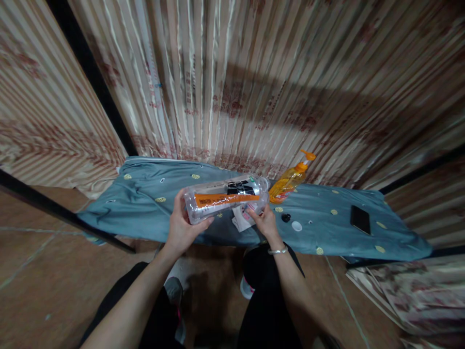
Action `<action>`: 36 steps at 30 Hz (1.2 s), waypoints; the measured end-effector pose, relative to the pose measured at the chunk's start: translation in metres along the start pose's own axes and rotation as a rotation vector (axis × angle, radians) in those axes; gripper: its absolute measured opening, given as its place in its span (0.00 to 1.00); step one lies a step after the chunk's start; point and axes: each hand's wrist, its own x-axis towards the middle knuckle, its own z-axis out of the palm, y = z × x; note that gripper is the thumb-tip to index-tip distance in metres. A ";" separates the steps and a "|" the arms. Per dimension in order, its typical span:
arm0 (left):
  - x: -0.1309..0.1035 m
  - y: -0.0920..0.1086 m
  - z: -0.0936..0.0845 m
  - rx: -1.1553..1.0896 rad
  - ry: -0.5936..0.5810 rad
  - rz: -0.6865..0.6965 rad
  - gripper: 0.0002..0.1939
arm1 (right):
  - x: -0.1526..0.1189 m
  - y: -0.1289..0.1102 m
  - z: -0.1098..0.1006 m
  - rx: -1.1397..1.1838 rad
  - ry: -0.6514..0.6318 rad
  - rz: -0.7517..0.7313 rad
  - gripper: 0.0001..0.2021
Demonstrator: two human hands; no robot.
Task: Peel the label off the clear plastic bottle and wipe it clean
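A large clear plastic bottle (225,198) with an orange and black label lies sideways between my two hands, its neck toward the right. My left hand (183,228) grips the bottle's base end, thumb along the lower side. Around the neck end is my right hand (265,220), with a bracelet on the wrist. Below the bottle, near the right hand, lies a white cloth or packet (240,220), partly hidden. To the right stands an orange pump bottle (288,183). A small black cap (286,218) and a white round disc (297,226) lie beside my right hand.
A blue-grey cloth with yellow motifs covers the narrow table (145,203). A dark phone-like slab (360,219) lies at its right. Behind hangs a pleated patterned curtain (203,87). Black poles (90,72) rise at the sides. My legs are under the front edge.
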 end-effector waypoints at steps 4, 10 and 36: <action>0.001 0.002 0.000 -0.019 0.002 -0.011 0.46 | 0.000 0.000 0.000 0.006 0.004 -0.005 0.25; 0.001 0.001 0.001 -0.036 0.012 -0.012 0.47 | 0.001 0.001 0.000 -0.003 -0.009 0.012 0.26; 0.001 -0.008 0.001 0.020 0.013 0.067 0.47 | 0.001 0.003 0.001 0.005 0.001 0.005 0.24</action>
